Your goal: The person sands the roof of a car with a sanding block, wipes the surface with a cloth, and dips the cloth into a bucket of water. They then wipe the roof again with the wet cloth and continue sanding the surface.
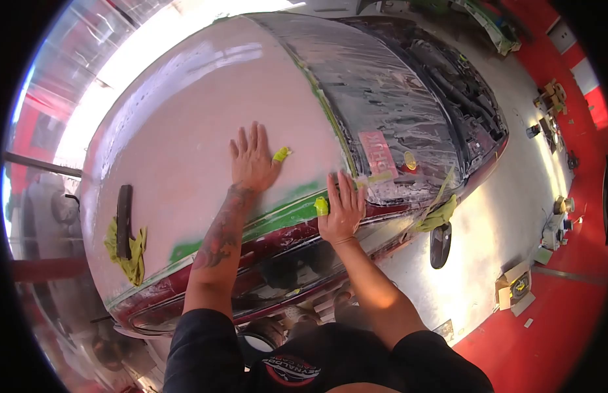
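A broad, gently domed car roof (179,131) fills the left and centre of the frame. It is mostly matte pale pink, with a rough-edged green band (284,217) along its lower right edge. Pale streaks toward the upper left may be wetness or glare.

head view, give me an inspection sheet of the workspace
Surface: car roof dull pinkish, green along near edge; windshield streaked whitish.
Job's things: dark bar lying partly over yellow-green cloth; second cloth by side mirror.
Clutter: open cardboard box on floor, assorted items nearby.
Hands: left hand palm down on roof; right hand palm down at its edge; both thumbs wrapped yellow-green.
Cables: nothing clearly seen.
Surroundings: pale floor, red floor.
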The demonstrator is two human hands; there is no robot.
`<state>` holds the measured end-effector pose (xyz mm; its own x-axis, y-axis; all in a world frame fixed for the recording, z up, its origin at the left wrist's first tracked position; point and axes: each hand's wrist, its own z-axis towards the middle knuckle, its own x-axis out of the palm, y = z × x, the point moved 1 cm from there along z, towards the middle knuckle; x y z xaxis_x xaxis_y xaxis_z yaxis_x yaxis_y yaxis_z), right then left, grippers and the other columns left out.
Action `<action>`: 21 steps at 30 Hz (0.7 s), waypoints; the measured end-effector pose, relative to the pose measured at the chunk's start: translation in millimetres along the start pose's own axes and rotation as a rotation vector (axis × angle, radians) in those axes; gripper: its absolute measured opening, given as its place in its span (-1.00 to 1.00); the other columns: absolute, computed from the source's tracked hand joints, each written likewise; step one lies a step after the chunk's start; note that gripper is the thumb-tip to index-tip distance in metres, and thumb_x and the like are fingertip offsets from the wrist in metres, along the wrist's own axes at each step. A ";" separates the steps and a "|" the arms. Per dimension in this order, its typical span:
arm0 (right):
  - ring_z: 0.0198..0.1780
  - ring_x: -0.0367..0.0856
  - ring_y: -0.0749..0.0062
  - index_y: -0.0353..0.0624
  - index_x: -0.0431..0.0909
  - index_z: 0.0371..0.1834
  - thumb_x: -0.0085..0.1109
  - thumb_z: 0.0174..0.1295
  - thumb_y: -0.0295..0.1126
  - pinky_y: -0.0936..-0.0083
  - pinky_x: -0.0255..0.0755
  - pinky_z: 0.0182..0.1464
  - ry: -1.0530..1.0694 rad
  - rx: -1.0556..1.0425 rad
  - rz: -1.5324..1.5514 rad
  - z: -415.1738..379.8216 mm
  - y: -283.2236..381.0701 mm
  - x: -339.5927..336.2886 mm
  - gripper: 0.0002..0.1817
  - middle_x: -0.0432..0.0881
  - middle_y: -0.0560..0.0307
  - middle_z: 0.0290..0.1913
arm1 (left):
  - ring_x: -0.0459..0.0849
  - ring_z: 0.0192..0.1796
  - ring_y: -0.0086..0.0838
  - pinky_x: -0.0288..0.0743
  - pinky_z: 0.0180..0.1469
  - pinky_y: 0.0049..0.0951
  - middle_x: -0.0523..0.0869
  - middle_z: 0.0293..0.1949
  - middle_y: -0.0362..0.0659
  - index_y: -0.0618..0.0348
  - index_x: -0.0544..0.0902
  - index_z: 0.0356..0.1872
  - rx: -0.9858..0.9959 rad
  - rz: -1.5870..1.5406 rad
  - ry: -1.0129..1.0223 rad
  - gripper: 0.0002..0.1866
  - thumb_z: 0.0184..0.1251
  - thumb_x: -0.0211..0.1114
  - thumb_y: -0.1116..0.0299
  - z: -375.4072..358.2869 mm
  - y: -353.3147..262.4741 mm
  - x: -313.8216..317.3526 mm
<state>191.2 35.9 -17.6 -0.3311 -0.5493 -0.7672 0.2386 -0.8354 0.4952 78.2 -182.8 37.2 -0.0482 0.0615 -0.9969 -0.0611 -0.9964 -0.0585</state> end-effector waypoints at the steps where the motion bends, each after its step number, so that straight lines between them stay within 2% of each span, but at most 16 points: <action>1: 0.59 0.31 -0.08 -0.08 0.38 0.61 0.01 0.41 -0.02 -0.19 -0.08 0.62 0.011 -0.011 0.013 1.1 -1.2 -0.2 -0.27 0.37 -0.11 0.59 | -0.04 0.70 0.24 -0.16 0.65 0.31 0.14 0.67 0.17 0.34 0.10 0.65 -0.028 0.006 0.011 -0.09 0.58 0.02 -0.20 24.8 0.4 3.9; 2: 0.59 0.31 -0.10 -0.10 0.39 0.60 0.01 0.41 -0.01 -0.18 -0.09 0.62 0.012 -0.013 0.038 2.2 -0.2 -2.2 -0.27 0.36 -0.13 0.59 | -0.05 0.71 0.25 -0.17 0.66 0.29 0.13 0.67 0.17 0.36 0.10 0.65 -0.047 0.012 0.009 -0.08 0.58 0.01 -0.22 48.6 3.4 9.3; 3: 0.57 0.35 -0.13 -0.03 0.45 0.57 -0.06 0.47 0.10 -0.21 -0.06 0.61 0.009 0.001 0.060 2.6 -0.7 -0.3 -0.30 0.40 -0.12 0.57 | -0.05 0.71 0.25 -0.19 0.66 0.28 0.13 0.68 0.18 0.38 0.09 0.65 -0.062 0.018 0.004 -0.06 0.58 0.01 -0.24 72.5 8.0 14.4; 7: 0.56 0.36 -0.15 0.00 0.51 0.52 -0.09 0.49 0.12 -0.20 -0.01 0.55 0.053 -0.017 0.082 5.6 -1.6 -3.4 -0.33 0.42 -0.12 0.56 | -0.07 0.71 0.24 -0.22 0.68 0.24 0.10 0.68 0.20 0.41 0.07 0.65 -0.131 0.042 0.008 -0.01 0.57 -0.05 -0.31 157.1 20.7 25.0; 10: 0.55 0.35 -0.14 0.03 0.54 0.49 -0.08 0.48 0.14 -0.21 0.00 0.53 0.108 -0.012 0.067 7.9 0.2 -7.4 -0.34 0.44 -0.11 0.54 | -0.09 0.71 0.27 -0.23 0.68 0.22 0.05 0.70 0.19 0.38 0.04 0.66 -0.176 0.058 0.036 -0.02 0.56 -0.02 -0.27 209.1 28.2 28.0; 13: 0.55 0.34 -0.12 0.09 0.55 0.49 -0.06 0.44 0.18 -0.19 0.00 0.51 0.145 0.000 0.056 7.1 -2.0 -4.3 -0.33 0.46 -0.09 0.53 | -0.10 0.71 0.28 -0.23 0.69 0.19 0.04 0.70 0.19 0.37 0.04 0.66 -0.190 0.033 0.036 -0.01 0.55 -0.04 -0.29 253.2 33.8 25.8; 16: 0.56 0.33 -0.09 0.22 0.56 0.49 -0.06 0.42 0.21 -0.17 -0.04 0.53 0.189 -0.001 0.032 4.5 -3.9 -5.2 -0.33 0.44 -0.06 0.55 | -0.12 0.73 0.20 -0.24 0.71 0.12 0.02 0.71 0.14 0.37 0.03 0.67 -0.196 0.063 0.067 0.05 0.52 -0.05 -0.39 294.0 39.2 24.6; 21: 0.58 0.31 -0.06 0.24 0.56 0.50 -0.10 0.43 0.24 -0.15 -0.07 0.55 0.163 0.013 0.046 -0.1 -4.3 -2.9 -0.32 0.41 -0.04 0.58 | -0.14 0.74 0.14 -0.27 0.72 0.09 -0.02 0.72 0.13 0.37 0.00 0.68 -0.204 0.064 0.081 0.10 0.49 -0.06 -0.44 329.6 47.1 32.5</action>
<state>191.2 41.1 -17.6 -0.1674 -0.5779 -0.7988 0.2380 -0.8099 0.5361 -254.9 -208.6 19.2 0.0352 0.0015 -0.9994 0.1423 -0.9898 0.0035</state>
